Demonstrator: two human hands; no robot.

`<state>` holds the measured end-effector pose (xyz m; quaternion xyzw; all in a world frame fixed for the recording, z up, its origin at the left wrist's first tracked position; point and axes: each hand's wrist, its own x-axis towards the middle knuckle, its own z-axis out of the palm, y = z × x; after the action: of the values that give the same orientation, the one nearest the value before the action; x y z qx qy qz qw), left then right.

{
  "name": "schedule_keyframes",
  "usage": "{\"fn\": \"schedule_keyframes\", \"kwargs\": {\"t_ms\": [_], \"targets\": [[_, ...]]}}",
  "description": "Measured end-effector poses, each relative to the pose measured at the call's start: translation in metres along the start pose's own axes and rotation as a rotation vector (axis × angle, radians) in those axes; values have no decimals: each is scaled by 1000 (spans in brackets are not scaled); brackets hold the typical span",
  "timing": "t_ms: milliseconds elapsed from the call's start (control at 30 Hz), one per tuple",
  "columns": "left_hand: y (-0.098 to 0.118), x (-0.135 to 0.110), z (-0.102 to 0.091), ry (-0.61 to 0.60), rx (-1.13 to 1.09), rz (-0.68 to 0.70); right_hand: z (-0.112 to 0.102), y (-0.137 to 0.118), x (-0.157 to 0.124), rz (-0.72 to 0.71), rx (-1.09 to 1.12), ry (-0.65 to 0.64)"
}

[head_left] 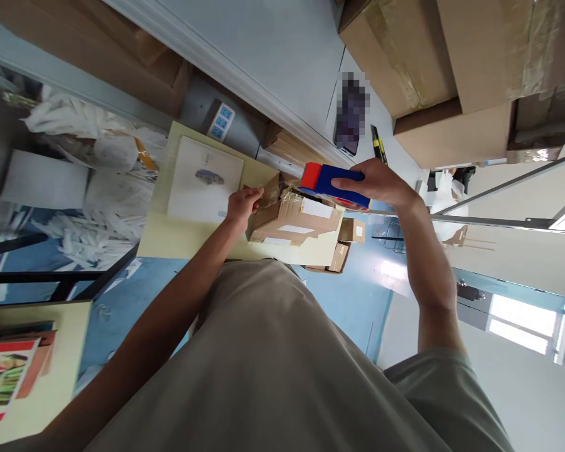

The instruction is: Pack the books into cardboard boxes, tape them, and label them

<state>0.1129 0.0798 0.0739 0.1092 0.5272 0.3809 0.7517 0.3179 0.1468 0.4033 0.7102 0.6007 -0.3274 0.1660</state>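
Observation:
My right hand (pixel 376 182) grips a blue and red tape dispenser (pixel 335 180) above the right part of a small cardboard box (pixel 292 220). Clear, shiny tape (pixel 289 193) shows on the box beneath the dispenser's red end. At the box's left end, my left hand (pixel 242 207) is closed, thumb and fingers pinched at a raised cardboard flap (pixel 267 196). The box carries white labels and rests on a pale yellow table (pixel 169 235). Left of it, close to my left hand, lies a white sheet with a printed picture (pixel 204 179).
A phone (pixel 351 119) and a yellow-black utility knife (pixel 379 144) lie on the grey surface. Large cartons (pixel 475 132) stand at upper right. A power strip (pixel 221 121) sits behind the table. White scrap (pixel 85 226) is piled at left. Small boxes (pixel 351 232) are beyond the table's right edge.

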Motion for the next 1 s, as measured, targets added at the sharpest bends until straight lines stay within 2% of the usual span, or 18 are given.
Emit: {"fn": "schedule_keyframes", "kwargs": {"t_ms": [133, 367, 633, 833, 1000], "targets": [[-13, 9, 4, 47, 13, -76, 4, -2, 20, 33, -63, 18], [-37, 19, 14, 67, 67, -78, 5, -4, 41, 41, -145, 2], [-67, 24, 24, 142, 130, 146, 13, -9, 50, 5, -179, -73], [-81, 25, 18, 184, 375, 207, 14, -10, 52, -41, -161, -100], [-94, 33, 10, 101, 487, 246, 18, -10, 47, -40, -148, -137]]}}
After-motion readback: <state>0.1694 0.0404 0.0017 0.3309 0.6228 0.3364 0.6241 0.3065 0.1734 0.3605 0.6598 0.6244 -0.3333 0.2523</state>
